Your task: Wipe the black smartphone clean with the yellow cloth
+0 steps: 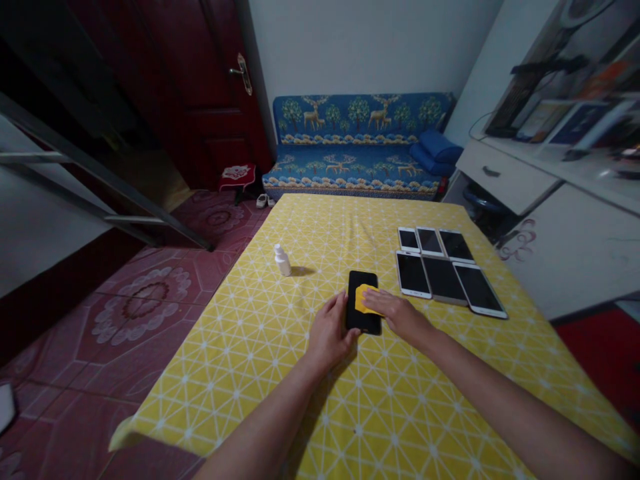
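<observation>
A black smartphone [356, 322] lies screen up on the yellow patterned tablecloth [280, 373]. Along its left side and lower corner, my left hand [330, 328] grips it, thumb near the bottom edge and fingers by the left edge. My right hand [395, 311] holds a small yellow cloth [361, 297] flat against the screen, with the fingertips on top of it. Part of the screen is hidden under the cloth and fingers. To the left of the phone, a small white bottle [283, 261] stands upright.
Several other phones lie in two rows at the right, among them a white-framed phone [480, 289] and a dark phone [444, 280]. Beyond the table is a blue patterned sofa [350, 160]. A white desk [565, 220] stands at the right, a metal ladder [135, 219] at the left.
</observation>
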### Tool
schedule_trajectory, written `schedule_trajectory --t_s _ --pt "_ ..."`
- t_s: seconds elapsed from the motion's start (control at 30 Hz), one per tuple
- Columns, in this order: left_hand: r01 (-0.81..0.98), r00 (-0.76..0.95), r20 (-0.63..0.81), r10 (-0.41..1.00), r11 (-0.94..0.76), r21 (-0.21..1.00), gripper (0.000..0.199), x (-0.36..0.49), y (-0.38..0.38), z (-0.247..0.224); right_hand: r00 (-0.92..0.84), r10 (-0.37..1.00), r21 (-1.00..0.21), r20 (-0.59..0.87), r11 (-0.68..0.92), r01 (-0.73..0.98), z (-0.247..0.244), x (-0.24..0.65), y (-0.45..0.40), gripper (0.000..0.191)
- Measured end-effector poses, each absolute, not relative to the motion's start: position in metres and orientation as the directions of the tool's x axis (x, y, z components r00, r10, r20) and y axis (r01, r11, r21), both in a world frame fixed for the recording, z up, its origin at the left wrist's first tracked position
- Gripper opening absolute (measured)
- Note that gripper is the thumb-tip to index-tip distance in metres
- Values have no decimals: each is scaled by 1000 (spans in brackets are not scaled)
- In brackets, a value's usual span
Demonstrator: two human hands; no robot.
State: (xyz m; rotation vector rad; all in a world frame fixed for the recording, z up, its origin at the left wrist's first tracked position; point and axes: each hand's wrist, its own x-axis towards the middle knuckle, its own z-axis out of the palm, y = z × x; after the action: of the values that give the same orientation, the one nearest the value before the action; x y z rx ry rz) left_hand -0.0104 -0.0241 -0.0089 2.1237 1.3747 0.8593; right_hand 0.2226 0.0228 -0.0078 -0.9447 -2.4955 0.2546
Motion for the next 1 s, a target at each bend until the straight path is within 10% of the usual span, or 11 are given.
schedule_trajectory --t_s 0.6,1.0 --pt "620 330 294 897 -441 649 79 -12 -23 -13 -762 544 -369 351 828 422 4 227 -14 62" --pt "616 309 320 896 -445 650 79 -12 -22 -16 -590 756 -363 284 654 663 4 212 70 62"
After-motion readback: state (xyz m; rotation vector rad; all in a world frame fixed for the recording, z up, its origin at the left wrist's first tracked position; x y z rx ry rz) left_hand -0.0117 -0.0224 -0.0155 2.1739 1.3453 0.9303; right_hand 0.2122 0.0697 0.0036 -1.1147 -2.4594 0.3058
